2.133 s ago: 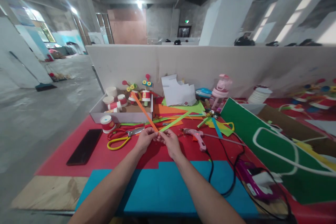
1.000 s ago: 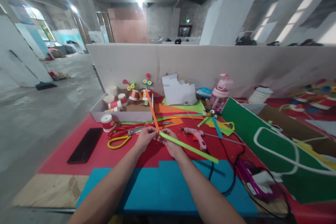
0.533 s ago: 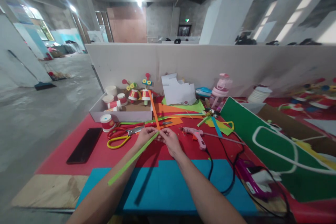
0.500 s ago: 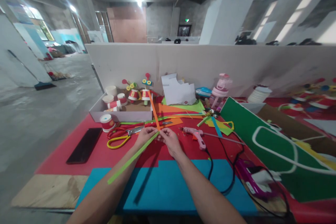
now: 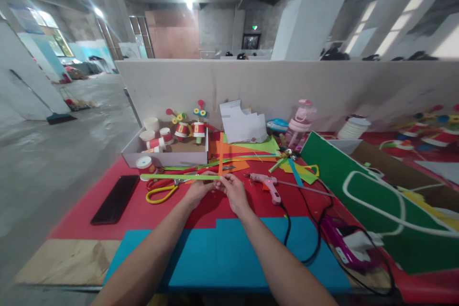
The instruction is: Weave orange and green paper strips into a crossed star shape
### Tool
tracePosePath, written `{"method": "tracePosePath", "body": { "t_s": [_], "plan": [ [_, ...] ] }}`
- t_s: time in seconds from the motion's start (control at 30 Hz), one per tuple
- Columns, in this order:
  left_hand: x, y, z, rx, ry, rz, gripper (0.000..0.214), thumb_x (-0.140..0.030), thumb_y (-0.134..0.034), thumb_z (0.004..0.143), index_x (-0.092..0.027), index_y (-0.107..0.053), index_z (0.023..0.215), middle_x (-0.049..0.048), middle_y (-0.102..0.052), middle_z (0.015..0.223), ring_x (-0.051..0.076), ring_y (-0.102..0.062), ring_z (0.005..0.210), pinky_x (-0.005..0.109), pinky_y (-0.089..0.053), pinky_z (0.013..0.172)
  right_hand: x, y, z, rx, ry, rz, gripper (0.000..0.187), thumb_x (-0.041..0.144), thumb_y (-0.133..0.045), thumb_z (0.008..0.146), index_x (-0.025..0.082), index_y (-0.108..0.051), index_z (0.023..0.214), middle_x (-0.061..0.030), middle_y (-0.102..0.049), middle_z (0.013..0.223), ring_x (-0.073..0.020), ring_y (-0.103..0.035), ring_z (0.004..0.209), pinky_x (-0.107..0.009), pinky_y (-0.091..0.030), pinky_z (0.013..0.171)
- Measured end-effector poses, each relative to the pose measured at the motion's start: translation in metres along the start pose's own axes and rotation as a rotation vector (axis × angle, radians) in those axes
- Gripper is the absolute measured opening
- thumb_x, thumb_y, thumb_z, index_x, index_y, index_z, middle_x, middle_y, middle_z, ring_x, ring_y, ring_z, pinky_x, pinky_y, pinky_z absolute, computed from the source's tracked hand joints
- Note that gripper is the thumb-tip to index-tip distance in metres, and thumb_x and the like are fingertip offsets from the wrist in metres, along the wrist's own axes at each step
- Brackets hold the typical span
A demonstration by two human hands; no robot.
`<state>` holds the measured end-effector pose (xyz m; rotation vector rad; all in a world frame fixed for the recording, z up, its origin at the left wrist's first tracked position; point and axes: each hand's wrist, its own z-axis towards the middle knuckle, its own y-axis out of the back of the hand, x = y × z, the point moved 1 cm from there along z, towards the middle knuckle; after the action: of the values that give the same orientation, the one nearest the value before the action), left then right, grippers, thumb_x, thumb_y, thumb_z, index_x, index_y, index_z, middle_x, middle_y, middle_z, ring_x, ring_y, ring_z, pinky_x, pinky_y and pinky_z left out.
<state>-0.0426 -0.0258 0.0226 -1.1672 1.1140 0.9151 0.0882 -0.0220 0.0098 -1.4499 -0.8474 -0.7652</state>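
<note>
Both my hands meet over the red table, pinching two paper strips where they join at a right angle. The green paper strip [image 5: 172, 177] runs out to the left above my left hand [image 5: 201, 188]. The orange paper strip [image 5: 221, 153] stands up and away from the joint, close to the fingers of my right hand [image 5: 233, 192]. Each hand has its fingers closed at the joint; the fingertips partly hide how the strips overlap. Just left of my hands lie yellow-handled scissors [image 5: 161, 195]. To the right rests a pink glue gun [image 5: 267, 184].
A white box [image 5: 172, 158] of paper cups and two cup figures [image 5: 199, 126] stand behind. A black phone [image 5: 115, 199] lies at left. Blue sheets [image 5: 247, 253] cover the near edge. At right are a green board [image 5: 358, 191], cables and a purple power strip [image 5: 346, 244].
The green strip has swung from pointing down toward me to lying level leftward. The orange strip has turned from leaning left to nearly upright. My hands stay at the joint.
</note>
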Motion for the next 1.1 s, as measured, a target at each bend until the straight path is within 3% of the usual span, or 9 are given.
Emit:
{"method": "tracePosePath", "body": {
  "t_s": [0.2, 0.47, 0.8, 1.1],
  "plan": [
    [0.003, 0.001, 0.001, -0.034, 0.007, 0.012, 0.034, -0.032, -0.077, 0.065, -0.015, -0.063, 0.091, 0.0043, -0.065, 0.077, 0.014, -0.060, 0.065, 0.024, -0.046, 0.060, 0.000, -0.002, -0.002, 0.005, 0.003, -0.013, 0.034, 0.042, -0.079, 0.058, 0.018, -0.061, 0.075, 0.0023, -0.063, 0.065, -0.0121, -0.059, 0.057, -0.027, -0.052, 0.057],
    [0.005, 0.002, 0.004, -0.050, 0.003, -0.077, 0.027, -0.031, -0.078, 0.064, -0.013, -0.062, 0.077, 0.0009, -0.060, 0.061, 0.011, -0.054, 0.054, 0.024, -0.042, 0.055, -0.001, 0.000, -0.002, 0.002, 0.000, -0.112, 0.034, 0.043, -0.079, 0.057, 0.018, -0.062, 0.074, 0.0037, -0.059, 0.059, -0.0106, -0.055, 0.055, -0.026, -0.051, 0.059],
    [0.011, 0.001, 0.008, -0.078, -0.010, -0.111, 0.025, -0.032, -0.078, 0.062, -0.013, -0.064, 0.072, -0.0007, -0.057, 0.058, 0.009, -0.048, 0.054, 0.022, -0.036, 0.053, 0.004, -0.002, -0.003, 0.005, 0.081, -0.179, 0.029, 0.040, -0.075, 0.060, 0.019, -0.061, 0.072, 0.0029, -0.059, 0.062, -0.0115, -0.055, 0.057, -0.026, -0.050, 0.059],
    [0.006, -0.002, 0.005, -0.107, 0.056, -0.167, 0.029, -0.033, -0.081, 0.058, -0.013, -0.065, 0.072, 0.0011, -0.062, 0.062, 0.011, -0.054, 0.056, 0.023, -0.039, 0.056, 0.004, -0.002, -0.003, 0.018, 0.036, -0.152, 0.030, 0.041, -0.075, 0.060, 0.019, -0.061, 0.075, 0.0026, -0.060, 0.063, -0.0122, -0.056, 0.057, -0.027, -0.049, 0.061]
  ]
}}
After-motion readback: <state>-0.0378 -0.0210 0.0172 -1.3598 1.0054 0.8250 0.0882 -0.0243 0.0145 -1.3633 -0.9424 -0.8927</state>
